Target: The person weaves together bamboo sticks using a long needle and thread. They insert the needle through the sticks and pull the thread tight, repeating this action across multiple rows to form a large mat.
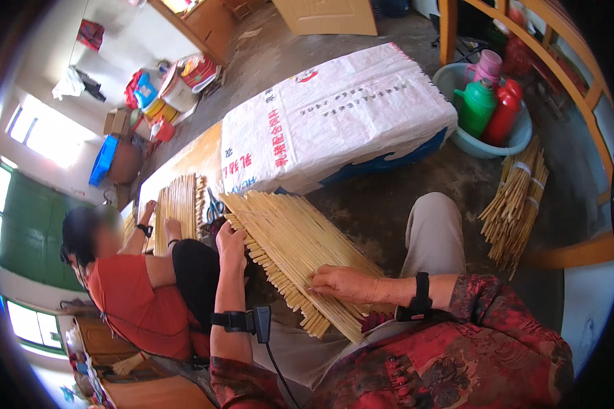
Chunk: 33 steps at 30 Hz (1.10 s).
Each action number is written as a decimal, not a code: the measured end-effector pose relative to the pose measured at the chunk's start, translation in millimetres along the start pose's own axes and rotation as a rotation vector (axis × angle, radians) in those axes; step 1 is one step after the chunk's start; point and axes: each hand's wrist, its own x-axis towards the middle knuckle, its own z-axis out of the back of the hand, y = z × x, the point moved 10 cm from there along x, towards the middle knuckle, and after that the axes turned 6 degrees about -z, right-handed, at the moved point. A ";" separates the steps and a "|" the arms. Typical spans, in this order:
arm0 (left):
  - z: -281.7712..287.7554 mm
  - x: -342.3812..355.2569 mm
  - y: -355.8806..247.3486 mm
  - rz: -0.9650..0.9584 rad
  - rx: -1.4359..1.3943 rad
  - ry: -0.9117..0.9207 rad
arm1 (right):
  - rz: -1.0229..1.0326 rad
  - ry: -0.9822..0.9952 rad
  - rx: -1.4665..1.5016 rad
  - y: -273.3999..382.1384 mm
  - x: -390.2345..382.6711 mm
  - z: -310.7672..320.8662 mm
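So, the stick mat point(300, 245) is held slantwise at frame centre, its lower end apparently propped on the lap point(293, 358), probably to take the weight. Its left edge is gripped near the top by the left hand point(232, 244), thumb and fingers closed on it, likely for steadying. The right hand point(341, 283) is laid on the mat's face, fingers curled; whether a stick is pinched can't be told. Scissors point(214, 206) are placed just beyond the upper left corner, presumably for easy reach.
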 end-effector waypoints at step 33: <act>138.6 -107.4 -58.0 0.033 -0.055 -0.292 | -0.347 0.146 0.472 -28.6 2.2 15.5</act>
